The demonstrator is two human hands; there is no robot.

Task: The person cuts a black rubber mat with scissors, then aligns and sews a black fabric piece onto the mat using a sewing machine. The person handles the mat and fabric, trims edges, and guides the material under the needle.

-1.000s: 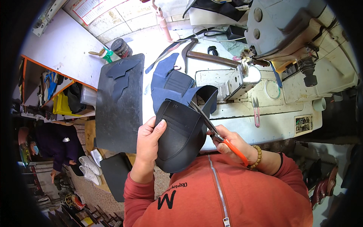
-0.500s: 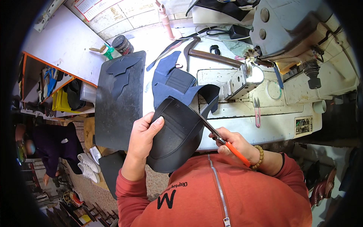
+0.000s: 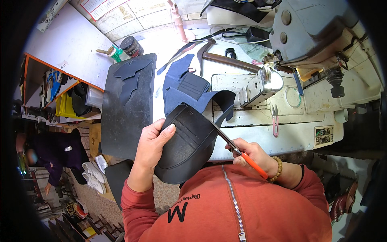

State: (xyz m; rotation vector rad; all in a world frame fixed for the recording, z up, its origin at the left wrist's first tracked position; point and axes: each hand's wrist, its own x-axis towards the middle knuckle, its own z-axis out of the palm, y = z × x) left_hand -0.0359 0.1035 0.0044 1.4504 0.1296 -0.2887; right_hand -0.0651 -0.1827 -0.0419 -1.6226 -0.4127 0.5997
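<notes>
Black leather, a curved shoe piece (image 3: 189,145) with rows of stitching, sits in front of the person's chest, gripped at its left edge by the left hand (image 3: 152,142), whose thumb lies across the top face and whose fingers curl under it. The right hand (image 3: 253,154) is closed round the orange handles of a pair of scissors (image 3: 236,147), and the dark blades reach up and left to meet the right edge of the leather piece. Just behind it on the white table (image 3: 258,139) lies a navy blue shoe upper (image 3: 192,90), partly overlapped by the black piece. To the left a black rubber mat (image 3: 127,109) hangs over the table edge and carries a flat dark blue cut shape (image 3: 131,76). At the back left stand a dark round jar (image 3: 131,45) and a green-topped bottle (image 3: 115,51), with a white sheet bearing a red grid on the tiled wall above. A hammer (image 3: 227,60) lies by the grey sewing machine (image 3: 310,36), and a small rectangular label (image 3: 323,135) sits at the right end of the table front. An orange-edged shelf (image 3: 52,86) at far left holds yellow and blue bundles.
</notes>
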